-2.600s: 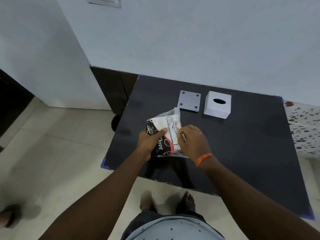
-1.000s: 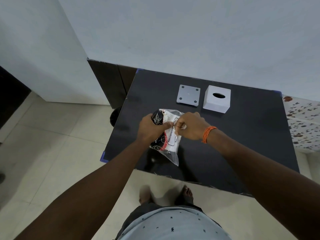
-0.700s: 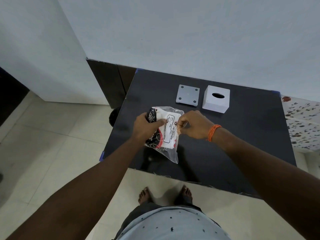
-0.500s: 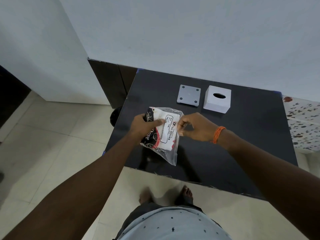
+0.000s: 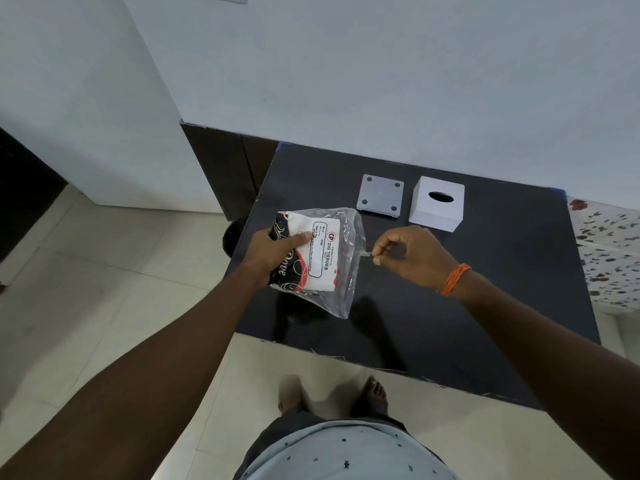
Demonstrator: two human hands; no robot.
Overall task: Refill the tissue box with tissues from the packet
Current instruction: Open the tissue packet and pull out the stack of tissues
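Two bare hands working above black table [image 5: 485,306], centre of frame. Left hand [image 5: 273,252] gripping tissue packet [image 5: 320,256] from its left side, thumb pressing across printed face, packet lifted clear of tabletop and tilting, clear plastic wrapper sagging toward lower right. Right hand [image 5: 412,256] sitting just right of packet, thumb and forefinger pinching small strip of clear wrapper at packet's right edge, remaining fingers curling inward; orange thread band [image 5: 454,278] circling that wrist. White tissue box [image 5: 437,208] standing upright at upper right of table, oval slot facing up, well apart from both hands. Grey square base plate [image 5: 380,198] lying flat just left of box, four dark dots showing at corners, not touching box. Pale wall [image 5: 381,71] filling upper frame; tiled floor [image 5: 104,271] at left; bare feet [image 5: 332,396] showing at bottom centre, beneath table's near edge.
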